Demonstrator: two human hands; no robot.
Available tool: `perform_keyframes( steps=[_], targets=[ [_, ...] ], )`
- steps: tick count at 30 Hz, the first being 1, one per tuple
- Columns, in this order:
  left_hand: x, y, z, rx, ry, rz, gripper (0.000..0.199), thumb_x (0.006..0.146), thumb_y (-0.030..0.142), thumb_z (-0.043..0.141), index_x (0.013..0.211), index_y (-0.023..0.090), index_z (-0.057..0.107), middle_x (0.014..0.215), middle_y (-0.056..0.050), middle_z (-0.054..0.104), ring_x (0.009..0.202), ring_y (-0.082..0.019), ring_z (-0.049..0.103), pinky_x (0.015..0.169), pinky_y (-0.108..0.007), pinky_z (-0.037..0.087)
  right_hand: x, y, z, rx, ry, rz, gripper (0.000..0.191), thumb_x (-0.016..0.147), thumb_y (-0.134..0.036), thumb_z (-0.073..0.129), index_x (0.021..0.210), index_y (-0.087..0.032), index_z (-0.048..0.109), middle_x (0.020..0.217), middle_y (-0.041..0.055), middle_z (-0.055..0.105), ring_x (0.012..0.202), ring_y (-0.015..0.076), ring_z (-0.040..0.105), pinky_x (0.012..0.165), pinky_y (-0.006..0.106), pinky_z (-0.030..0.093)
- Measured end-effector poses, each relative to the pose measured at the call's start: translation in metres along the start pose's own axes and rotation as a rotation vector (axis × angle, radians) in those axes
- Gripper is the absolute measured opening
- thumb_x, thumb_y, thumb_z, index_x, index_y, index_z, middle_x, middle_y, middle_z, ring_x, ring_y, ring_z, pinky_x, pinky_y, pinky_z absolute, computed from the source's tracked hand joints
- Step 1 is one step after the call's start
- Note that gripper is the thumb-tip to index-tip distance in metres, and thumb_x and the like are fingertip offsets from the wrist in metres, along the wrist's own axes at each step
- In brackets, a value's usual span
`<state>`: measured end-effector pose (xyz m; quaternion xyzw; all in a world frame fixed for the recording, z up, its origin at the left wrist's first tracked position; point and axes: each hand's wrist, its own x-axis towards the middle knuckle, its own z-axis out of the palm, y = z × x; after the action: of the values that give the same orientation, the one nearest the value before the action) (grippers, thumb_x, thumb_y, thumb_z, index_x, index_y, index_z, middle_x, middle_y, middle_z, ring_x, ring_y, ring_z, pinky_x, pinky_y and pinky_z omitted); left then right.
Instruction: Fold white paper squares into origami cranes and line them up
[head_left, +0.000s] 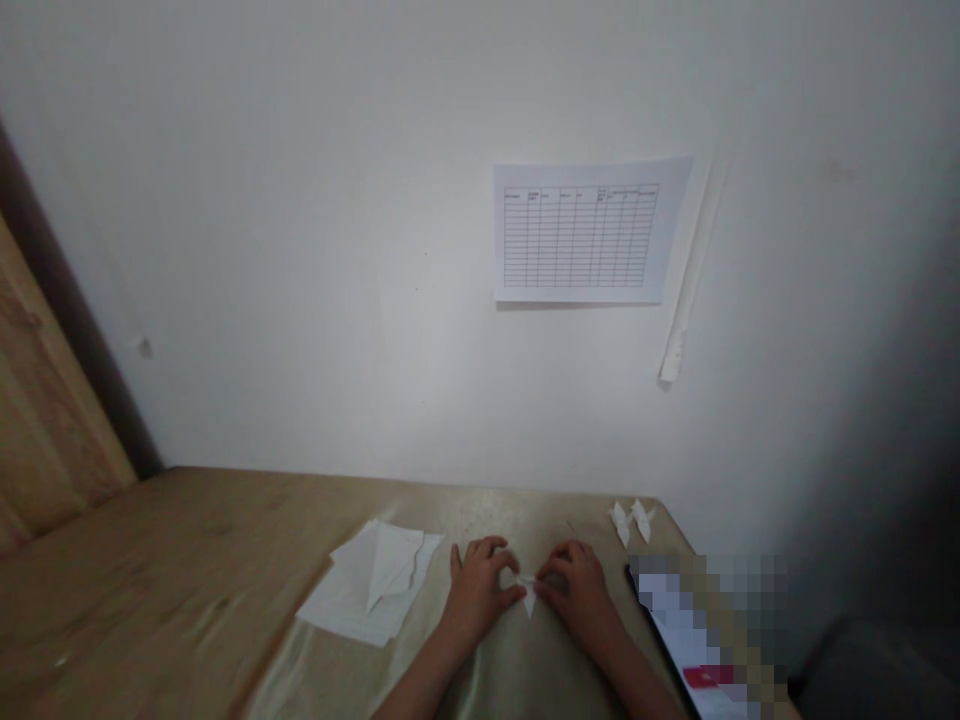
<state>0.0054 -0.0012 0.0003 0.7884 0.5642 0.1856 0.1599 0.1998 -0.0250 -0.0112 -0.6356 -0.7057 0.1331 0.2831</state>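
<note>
A small folded piece of white paper point(529, 600) is held between my two hands just above the table, its pointed end toward me. My left hand point(480, 583) pinches its left side between thumb and forefinger. On the other side, the thumb and forefinger of my right hand point(576, 580) grip the right edge. To the left lies a loose stack of white paper sheets point(352, 600), with a folded sheet on top. Two small folded paper pieces point(630, 522) rest side by side near the table's far right corner.
A tablet or screen point(675, 625), partly pixelated, lies along the right edge of the brown covered table point(187, 580). Behind stands a white wall, bearing a printed table sheet point(577, 235). A wooden panel point(45, 420) rises at the far left.
</note>
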Motion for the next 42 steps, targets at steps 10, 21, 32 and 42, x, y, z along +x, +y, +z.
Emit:
perform_keyframes(
  steps=[10, 21, 32, 42],
  targets=[
    [-0.001, 0.000, 0.002, 0.002, 0.014, 0.055, 0.013, 0.083, 0.039, 0.072, 0.094, 0.044, 0.077, 0.138, 0.001, 0.059, 0.132, -0.028, 0.048, 0.116, -0.067, 0.008, -0.002, -0.001, 0.004, 0.053, -0.008, -0.052, 0.017, 0.082, -0.025, 0.070, 0.092, -0.036, 0.079, 0.114, 0.0041, 0.063, 0.119, 0.0241, 0.050, 0.107, 0.037, 0.034],
    [-0.003, 0.006, -0.011, 0.031, -0.010, 0.003, 0.010, 0.080, 0.042, 0.075, 0.090, 0.041, 0.077, 0.142, 0.006, 0.059, 0.133, -0.031, 0.045, 0.113, -0.071, 0.008, -0.001, -0.007, -0.005, -0.038, 0.011, 0.034, 0.007, 0.078, -0.033, 0.076, 0.083, -0.035, 0.080, 0.107, 0.0042, 0.065, 0.115, 0.0250, 0.051, 0.106, 0.038, 0.033],
    [-0.003, 0.001, -0.003, 0.019, 0.023, -0.004, 0.011, 0.080, 0.041, 0.074, 0.086, 0.033, 0.072, 0.140, 0.005, 0.061, 0.133, -0.030, 0.046, 0.114, -0.071, 0.007, 0.001, -0.001, 0.003, 0.030, 0.049, 0.050, 0.006, 0.075, -0.031, 0.075, 0.079, -0.032, 0.080, 0.106, 0.0050, 0.066, 0.113, 0.0261, 0.054, 0.103, 0.037, 0.036],
    [-0.001, -0.001, 0.000, -0.014, 0.001, 0.033, 0.023, 0.079, 0.036, 0.074, 0.101, 0.037, 0.070, 0.139, 0.002, 0.059, 0.134, -0.028, 0.047, 0.116, -0.067, 0.010, 0.000, -0.001, 0.004, 0.053, 0.033, -0.009, 0.015, 0.078, -0.024, 0.071, 0.088, -0.033, 0.078, 0.109, 0.0042, 0.066, 0.115, 0.0251, 0.053, 0.104, 0.037, 0.036]
  ],
)
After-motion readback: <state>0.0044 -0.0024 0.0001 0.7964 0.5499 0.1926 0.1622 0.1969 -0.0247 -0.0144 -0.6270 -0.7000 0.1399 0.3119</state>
